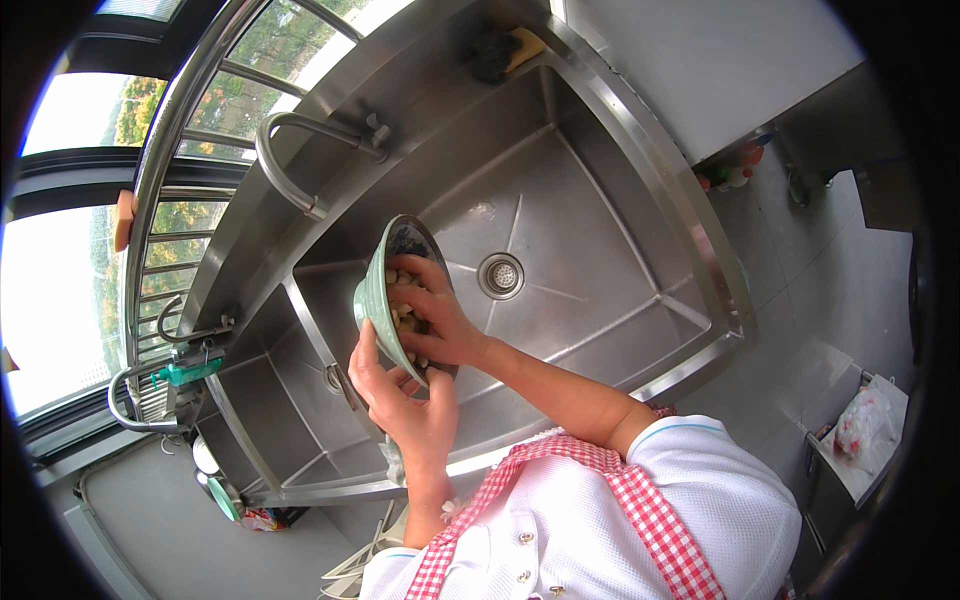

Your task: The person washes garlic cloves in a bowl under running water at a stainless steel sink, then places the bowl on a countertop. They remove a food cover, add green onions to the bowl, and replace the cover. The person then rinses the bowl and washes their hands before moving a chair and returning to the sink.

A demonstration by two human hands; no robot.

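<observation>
A pale green bowl (373, 304) with a dark inside is tilted on its side above the stainless steel sink. My left hand (409, 405) holds it from below, fingers on the outer wall and thumb near the rim. Pale, chopped pieces of food (409, 319) lie inside it. My right hand (435, 311) reaches into the bowl with its fingers spread over these pieces; whether it grips any cannot be told. Behind the bowl is the large sink basin (600, 247) with its round drain strainer (501, 276).
A curved steel faucet (281, 161) arches over the sink's back ledge, left of the bowl. Smaller basins (289, 420) and more faucets (142, 426) stand at left. A dark scouring pad (491, 56) and a yellow sponge (527, 49) lie at the far corner. Window bars (184, 135) run alongside.
</observation>
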